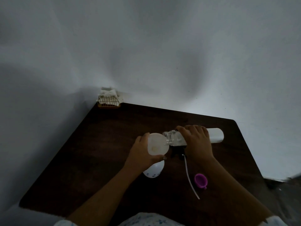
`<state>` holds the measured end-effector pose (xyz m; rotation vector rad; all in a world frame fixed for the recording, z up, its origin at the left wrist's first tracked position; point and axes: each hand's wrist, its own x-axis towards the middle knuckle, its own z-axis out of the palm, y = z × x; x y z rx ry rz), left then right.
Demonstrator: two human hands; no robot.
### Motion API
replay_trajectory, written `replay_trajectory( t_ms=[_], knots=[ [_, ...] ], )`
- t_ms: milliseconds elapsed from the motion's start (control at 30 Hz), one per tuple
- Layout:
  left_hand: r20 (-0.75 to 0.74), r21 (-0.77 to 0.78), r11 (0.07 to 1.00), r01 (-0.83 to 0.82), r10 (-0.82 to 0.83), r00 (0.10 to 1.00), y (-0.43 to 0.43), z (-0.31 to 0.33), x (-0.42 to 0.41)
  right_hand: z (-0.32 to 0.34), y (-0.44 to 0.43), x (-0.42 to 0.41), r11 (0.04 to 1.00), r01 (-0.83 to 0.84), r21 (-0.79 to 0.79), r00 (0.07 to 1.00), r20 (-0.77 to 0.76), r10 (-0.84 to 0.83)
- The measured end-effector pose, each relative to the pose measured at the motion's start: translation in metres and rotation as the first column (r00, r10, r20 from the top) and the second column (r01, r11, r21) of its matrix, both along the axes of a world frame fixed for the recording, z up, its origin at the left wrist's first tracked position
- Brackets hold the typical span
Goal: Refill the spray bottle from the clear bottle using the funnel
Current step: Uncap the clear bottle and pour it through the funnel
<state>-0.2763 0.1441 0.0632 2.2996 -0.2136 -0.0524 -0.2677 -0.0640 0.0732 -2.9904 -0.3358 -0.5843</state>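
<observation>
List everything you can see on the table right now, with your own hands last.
funnel: one, translucent white, atop the spray bottle
spray bottle: one, white, upright, table centre
clear bottle: one, clear with white label, tipped, mouth at the funnel rim
spray head: one, black, with white tube, lying on table
cap: one, purple, near right forearm
napkin holder: one, gold wire, far left corner
table: one, dark brown
left hand: steadies funnel
right hand: grips clear bottle

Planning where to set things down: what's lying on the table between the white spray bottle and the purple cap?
In the head view, the spray head's thin dip tube runs across the table between the spray bottle and purple cap; otherwise bare wood.
</observation>
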Motion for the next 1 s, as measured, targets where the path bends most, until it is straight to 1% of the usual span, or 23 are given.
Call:
replay_trajectory(
  t_ms=[233,400,567,1000],
  knots=[
    [-0.013,0.016,1.000,-0.009,0.009,1.000,-0.0004,0.0014,-0.0001,0.0032,0.0008,-0.0002,1.000,0.015,-0.023,0.997,-0.081,-0.017],
    [-0.016,0.019,1.000,-0.008,0.008,1.000,-0.0006,0.0012,0.0005,0.0007,0.0008,-0.0002,1.000,0.003,-0.023,1.000,-0.015,-0.004],
    [-0.013,0.016,1.000,-0.003,0.003,1.000,-0.0004,0.0010,0.0003,-0.0011,0.0000,0.0013,1.000,-0.001,-0.024,1.000,-0.004,0.001],
    [-0.020,0.009,1.000,-0.008,0.008,1.000,-0.0011,0.0007,0.0015,0.0015,0.0011,0.0021,1.000,0.017,-0.010,0.998,-0.064,-0.017]
  ],
)
